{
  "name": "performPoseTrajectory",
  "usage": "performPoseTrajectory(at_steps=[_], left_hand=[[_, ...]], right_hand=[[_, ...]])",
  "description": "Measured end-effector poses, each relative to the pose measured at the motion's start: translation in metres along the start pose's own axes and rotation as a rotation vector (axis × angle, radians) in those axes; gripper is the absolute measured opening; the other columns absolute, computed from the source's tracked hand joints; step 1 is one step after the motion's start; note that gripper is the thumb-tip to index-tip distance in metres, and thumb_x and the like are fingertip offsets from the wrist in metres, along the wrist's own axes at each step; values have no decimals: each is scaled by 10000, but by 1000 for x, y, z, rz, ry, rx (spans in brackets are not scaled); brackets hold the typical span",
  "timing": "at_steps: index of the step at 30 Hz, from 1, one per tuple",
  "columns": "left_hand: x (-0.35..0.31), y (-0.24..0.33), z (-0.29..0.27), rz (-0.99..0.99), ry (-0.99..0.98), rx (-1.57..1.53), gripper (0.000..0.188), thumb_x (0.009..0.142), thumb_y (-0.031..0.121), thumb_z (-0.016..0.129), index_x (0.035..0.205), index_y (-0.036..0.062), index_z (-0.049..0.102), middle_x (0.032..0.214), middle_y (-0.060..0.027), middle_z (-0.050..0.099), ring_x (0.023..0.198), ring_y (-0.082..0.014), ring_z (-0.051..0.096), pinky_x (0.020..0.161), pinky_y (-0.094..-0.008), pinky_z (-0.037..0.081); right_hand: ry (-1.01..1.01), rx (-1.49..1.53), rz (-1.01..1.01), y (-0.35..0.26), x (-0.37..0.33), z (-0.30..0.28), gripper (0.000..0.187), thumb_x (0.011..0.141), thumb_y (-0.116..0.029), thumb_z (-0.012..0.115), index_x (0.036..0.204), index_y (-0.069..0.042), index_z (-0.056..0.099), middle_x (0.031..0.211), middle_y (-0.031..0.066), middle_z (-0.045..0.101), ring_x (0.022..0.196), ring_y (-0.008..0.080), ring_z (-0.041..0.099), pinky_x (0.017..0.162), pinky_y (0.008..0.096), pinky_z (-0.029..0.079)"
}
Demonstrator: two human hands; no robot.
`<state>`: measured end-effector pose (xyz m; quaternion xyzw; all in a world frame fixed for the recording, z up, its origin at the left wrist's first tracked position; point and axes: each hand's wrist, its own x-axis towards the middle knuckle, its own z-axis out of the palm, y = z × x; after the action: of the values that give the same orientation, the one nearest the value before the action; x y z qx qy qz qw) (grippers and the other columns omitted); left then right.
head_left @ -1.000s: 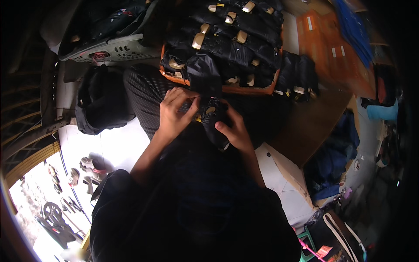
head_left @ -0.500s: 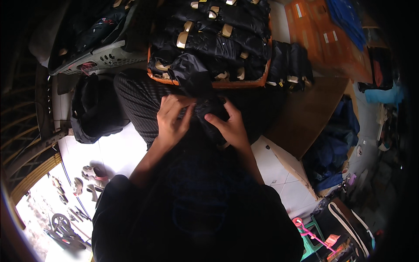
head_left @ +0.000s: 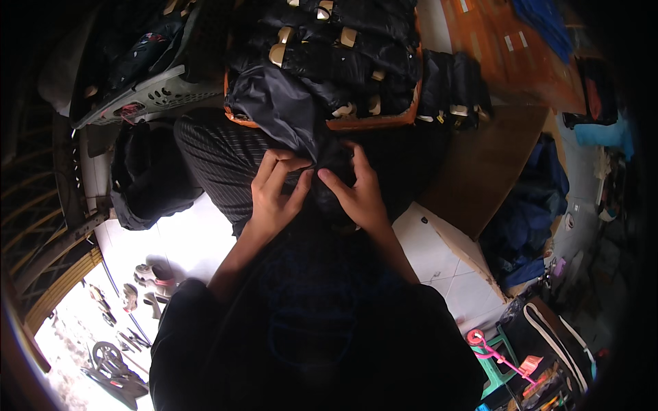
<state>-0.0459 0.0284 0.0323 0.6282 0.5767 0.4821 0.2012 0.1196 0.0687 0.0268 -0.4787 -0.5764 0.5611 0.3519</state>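
A loose black cloth (head_left: 277,103), thin and slightly shiny, spreads from between my hands toward the full box. It narrows into a dark bundle at my lap, whose lower part is lost against my black clothes. My left hand (head_left: 277,192) pinches the cloth between thumb and fingertips. Facing it, my right hand (head_left: 360,195) grips the bundle, thumb on top and fingers round the far side. Just beyond, the orange-brown box (head_left: 370,123) holds rows of rolled black bundles with beige pieces at their ends.
More rolled bundles (head_left: 452,82) lie right of the box. A grey perforated basket (head_left: 144,96) stands at the far left, above a black bag (head_left: 154,171). At right are an open carton (head_left: 490,164) with dark blue cloth and a large orange-brown box (head_left: 507,55). Shoes (head_left: 154,277) sit lower left.
The black cloth has opened out and spread left over the box's near edge. My left thumb and fingers have come closer to my right thumb. The view has shifted slightly.
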Motion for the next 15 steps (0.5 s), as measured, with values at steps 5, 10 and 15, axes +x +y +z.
performPoseTrajectory(at_steps=[5, 10, 15], left_hand=[[-11, -4, 4, -35, -8, -84, 164, 814, -15, 700, 962, -32, 631, 974, -121, 560, 883, -220, 595, 793, -302, 469], [-39, -18, 17, -340, 72, -370, 112, 886, 71, 692, 869, 8, 601, 928, -64, 542, 862, -156, 547, 775, -285, 438], [-40, -12, 14, -836, 24, -637, 119, 957, 92, 627, 882, 56, 542, 914, 19, 496, 873, -60, 468, 791, -240, 397]], right_hand=[[0, 10, 117, 0, -5, -2, 465, 938, -292, 652, 1264, 7, 507, 996, 194, 674, 990, 259, 671, 838, 347, 490], [14, -101, 245, -4, -9, -6, 315, 1016, -314, 516, 1137, -25, 551, 836, 132, 605, 769, 196, 598, 681, 344, 447], [8, -72, 298, -21, -8, -9, 265, 1022, -306, 524, 1019, -42, 552, 771, 45, 487, 698, 94, 426, 612, 304, 369]])
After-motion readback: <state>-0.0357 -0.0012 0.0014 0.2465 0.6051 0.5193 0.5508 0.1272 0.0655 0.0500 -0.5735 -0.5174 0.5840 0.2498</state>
